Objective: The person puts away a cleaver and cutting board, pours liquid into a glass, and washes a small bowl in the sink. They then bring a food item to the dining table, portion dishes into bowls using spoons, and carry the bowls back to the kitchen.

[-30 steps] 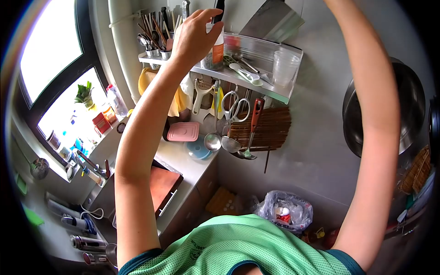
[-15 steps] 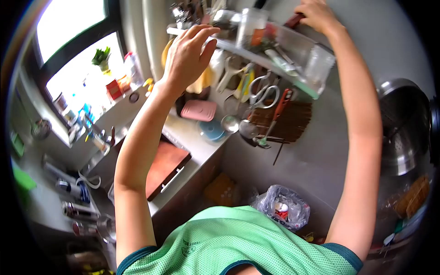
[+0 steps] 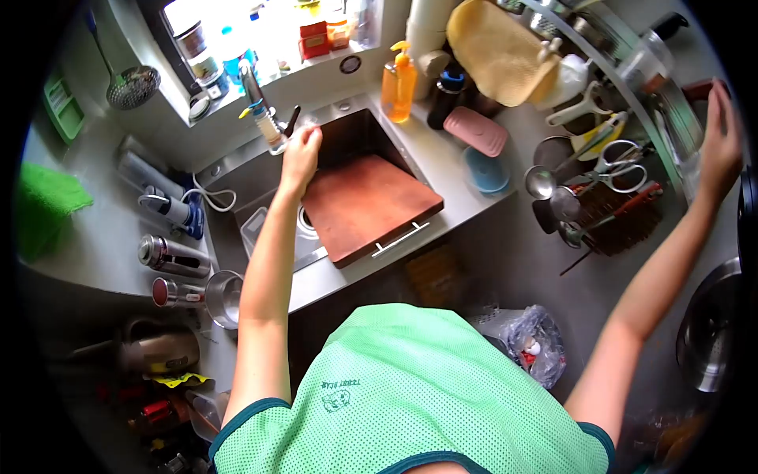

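Nearest, a green mesh shirt (image 3: pixel 410 371) spans the lower edge; beside it on the right, a plastic-lined bin (image 3: pixel 546 340) stands on the floor. The left forearm crosses the sink (image 3: pixel 347 141), hiding part of its left side. A brown cutting board (image 3: pixel 367 205) lies tilted over the basin and its front edge, covering much of the opening. Beyond it, the left hand (image 3: pixel 301 158) is raised with bent fingers beside the dark lever (image 3: pixel 293 120) of the faucet (image 3: pixel 257 103); whether they grasp it cannot be told. To the right of the basin stand an orange pump bottle (image 3: pixel 399 87), a pink box (image 3: pixel 476 132) and a blue-lidded container (image 3: pixel 485 170). Further right, white-handled scissors (image 3: pixel 620 166) and a ladle (image 3: pixel 541 183) hang in an overlapping cluster below the shelf. At far right, the right hand (image 3: pixel 722 142) has its fingers extended beside a reddish-brown handle (image 3: pixel 696 89); contact cannot be determined.
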The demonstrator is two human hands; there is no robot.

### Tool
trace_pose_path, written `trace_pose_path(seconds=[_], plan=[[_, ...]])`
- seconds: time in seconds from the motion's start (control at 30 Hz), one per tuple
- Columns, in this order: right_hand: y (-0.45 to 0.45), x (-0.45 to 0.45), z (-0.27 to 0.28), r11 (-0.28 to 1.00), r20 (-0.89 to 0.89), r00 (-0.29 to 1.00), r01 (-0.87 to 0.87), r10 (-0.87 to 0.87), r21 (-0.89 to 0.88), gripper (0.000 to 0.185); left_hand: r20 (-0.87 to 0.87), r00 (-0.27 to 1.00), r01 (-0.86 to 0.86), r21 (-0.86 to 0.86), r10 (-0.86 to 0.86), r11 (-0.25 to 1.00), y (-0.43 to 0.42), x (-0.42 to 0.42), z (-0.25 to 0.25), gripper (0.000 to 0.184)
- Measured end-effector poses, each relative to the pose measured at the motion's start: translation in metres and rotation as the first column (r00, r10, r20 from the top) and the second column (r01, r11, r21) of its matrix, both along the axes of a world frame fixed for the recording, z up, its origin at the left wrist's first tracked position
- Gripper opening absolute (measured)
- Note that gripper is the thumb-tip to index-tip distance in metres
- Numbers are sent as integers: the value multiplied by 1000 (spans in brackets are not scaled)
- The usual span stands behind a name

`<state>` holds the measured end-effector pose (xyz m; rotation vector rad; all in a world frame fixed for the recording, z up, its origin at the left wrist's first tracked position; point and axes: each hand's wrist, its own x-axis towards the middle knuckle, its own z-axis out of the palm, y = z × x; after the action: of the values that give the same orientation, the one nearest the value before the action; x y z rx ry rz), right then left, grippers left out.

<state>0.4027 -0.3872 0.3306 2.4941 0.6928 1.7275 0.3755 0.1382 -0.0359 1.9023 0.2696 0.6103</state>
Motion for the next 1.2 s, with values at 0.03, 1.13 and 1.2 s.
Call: trace_pose_path(seconds=[0.03, 1.13, 1.2], plan=[[30, -14, -37, 977, -44, 987, -144, 153, 158, 27, -89, 996, 8, -47, -12, 999, 4, -16, -29, 35], [174, -57, -389, 50, 300, -250, 838, 921, 544, 32, -501, 863, -394, -579, 70, 714, -99, -161, -62, 33], [163, -68, -375, 19, 311, -248, 808, 917, 589, 33, -346, 935, -304, -666, 79, 682, -113, -177, -59, 32]])
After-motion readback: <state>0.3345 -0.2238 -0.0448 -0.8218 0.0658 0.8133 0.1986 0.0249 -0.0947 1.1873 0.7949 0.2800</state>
